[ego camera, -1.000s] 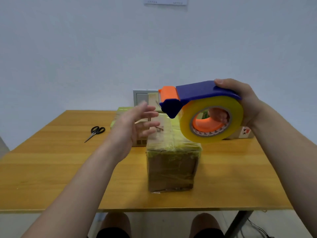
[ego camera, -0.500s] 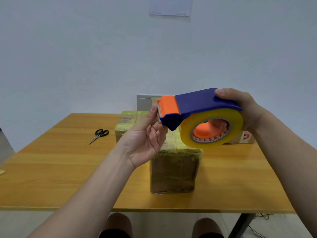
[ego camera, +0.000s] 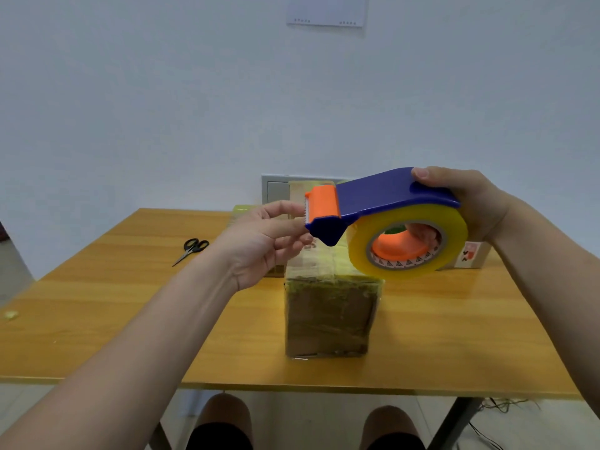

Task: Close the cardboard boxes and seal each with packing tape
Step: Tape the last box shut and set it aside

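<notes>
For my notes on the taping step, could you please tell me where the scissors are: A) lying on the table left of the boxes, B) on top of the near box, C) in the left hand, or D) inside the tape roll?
A: the scissors lie on the table, off to the left of the near box.
</notes>
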